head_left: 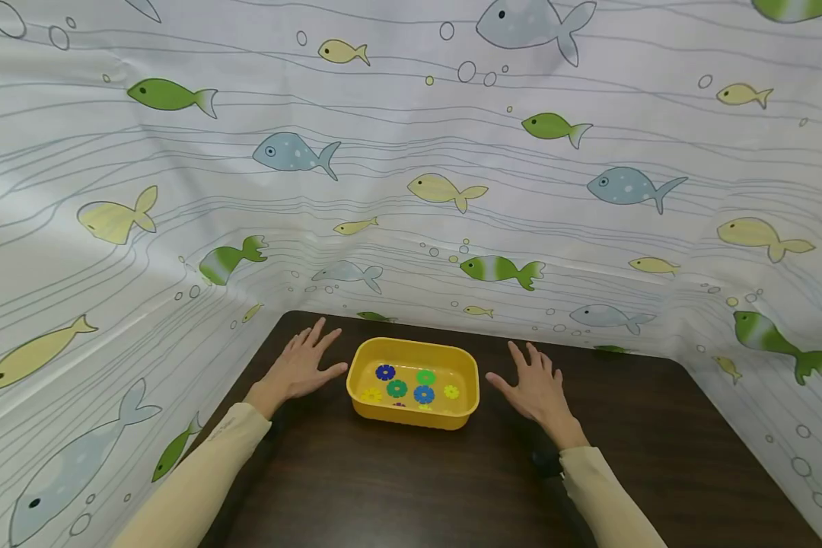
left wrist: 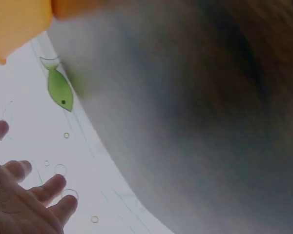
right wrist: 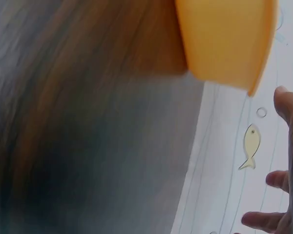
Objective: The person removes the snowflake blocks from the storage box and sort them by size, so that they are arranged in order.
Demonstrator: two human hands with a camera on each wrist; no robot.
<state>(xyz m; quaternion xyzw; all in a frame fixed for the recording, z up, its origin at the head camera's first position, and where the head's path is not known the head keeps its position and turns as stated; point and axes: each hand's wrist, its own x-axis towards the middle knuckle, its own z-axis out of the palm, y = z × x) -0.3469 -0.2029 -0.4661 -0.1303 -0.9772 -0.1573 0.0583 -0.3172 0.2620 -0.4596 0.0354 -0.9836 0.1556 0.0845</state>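
A yellow tray (head_left: 411, 415) stands on the dark table with several flower-shaped pieces inside, among them a dark blue one (head_left: 385, 372), a blue one (head_left: 424, 394) and a light green one (head_left: 425, 377). To its left, the left hand (head_left: 300, 367) is spread and holds nothing, its thumb close to the tray's side. The right hand (head_left: 536, 387), also spread and empty, is off the tray's right side. Each wrist view catches part of the tray (left wrist: 19, 24) (right wrist: 224, 44) and the spread fingers of the left hand (left wrist: 27, 195) and right hand (right wrist: 288, 161).
The dark wooden table (head_left: 383, 487) extends in front of the tray and out to the right. A white curtain (head_left: 383, 99) printed with fish and bubbles hangs behind the table and along both sides. Both forearms wear light sleeves (head_left: 202, 479).
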